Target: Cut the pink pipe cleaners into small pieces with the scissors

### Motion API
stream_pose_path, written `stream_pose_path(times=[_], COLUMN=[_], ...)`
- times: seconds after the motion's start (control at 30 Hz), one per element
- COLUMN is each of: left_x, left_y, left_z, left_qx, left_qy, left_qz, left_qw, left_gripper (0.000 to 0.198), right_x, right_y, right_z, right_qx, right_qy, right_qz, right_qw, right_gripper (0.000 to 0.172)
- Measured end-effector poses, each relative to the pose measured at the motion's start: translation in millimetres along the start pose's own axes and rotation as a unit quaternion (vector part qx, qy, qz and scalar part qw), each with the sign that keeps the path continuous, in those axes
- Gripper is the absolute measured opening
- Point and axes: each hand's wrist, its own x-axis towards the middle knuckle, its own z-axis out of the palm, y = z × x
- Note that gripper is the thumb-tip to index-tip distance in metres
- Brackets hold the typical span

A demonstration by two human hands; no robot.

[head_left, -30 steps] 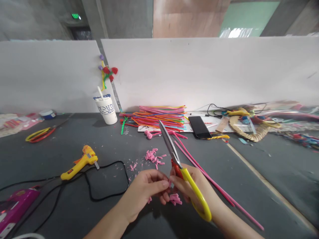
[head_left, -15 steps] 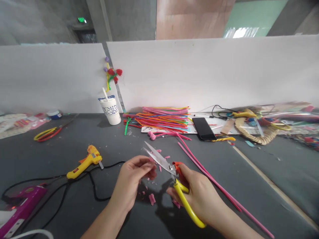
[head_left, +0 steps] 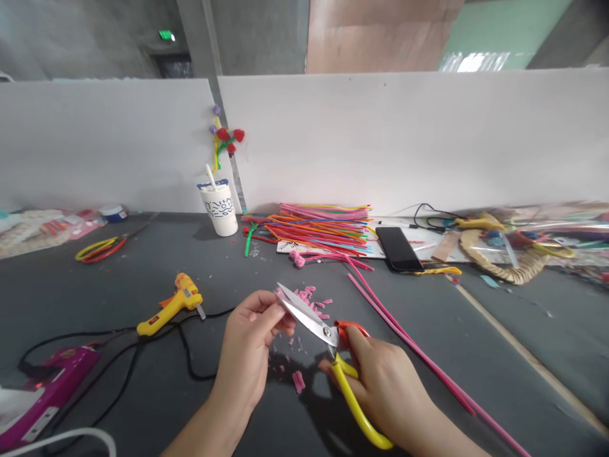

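Scissors [head_left: 327, 331], upright between the hands a second ago, are now slanting toward the upper left, and their blades are standing closer together than half a second ago. Right hand [head_left: 387, 377], lower right of centre, is holding them by the red and yellow handles. Left hand [head_left: 250, 336], left of centre, is keeping thumb and fingertips just beside the blade tips; the blades are partly covering those fingertips, so I cannot tell whether they are gripping a pink piece.

Short pink cuttings [head_left: 308, 296] are lying in a loose heap at centre, behind the blades; a small pink clump [head_left: 298, 381] is lying lower, between the hands. Long pink chenille stems [head_left: 404, 339] are running from centre to the lower right corner, passing beyond the right hand. A multicoloured stem bundle [head_left: 323, 228] is resting at upper centre, with a black smartphone [head_left: 398, 249] to its right. A yellow glue gun [head_left: 172, 309] is lying at left, near a magenta power strip [head_left: 59, 393] at lower left.
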Motion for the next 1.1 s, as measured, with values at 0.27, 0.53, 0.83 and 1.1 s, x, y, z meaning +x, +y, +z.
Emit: stream_pose_path(times=[0.27, 0.53, 0.83, 1.1], left_x=[0.1, 1.2, 1.6, 1.9], left_y=[-2.1, -0.6, 1.3, 1.5], left_z=[-2.4, -2.1, -2.2, -1.6], left_qx=[0.005, 0.010, 0.010, 0.016], left_qy=[-0.003, -0.002, -0.006, -0.006], left_qz=[-0.004, -0.011, -0.014, -0.018], left_qw=[1.000, 1.000, 1.000, 1.000], left_gripper=[0.004, 0.004, 0.004, 0.004], right_x=[-0.7, 0.2, -0.1, -0.2], right_y=[0.4, 2.4, 2.2, 2.2], right_z=[1.5, -0.1, 1.1, 0.8], right_qx=[-0.008, -0.013, -0.018, -0.013], right_qy=[0.006, -0.008, -0.008, -0.007], right_qz=[-0.005, -0.004, -0.001, -0.001], right_qw=[1.000, 1.000, 1.000, 1.000], right_gripper=[0.023, 0.032, 0.039, 0.038])
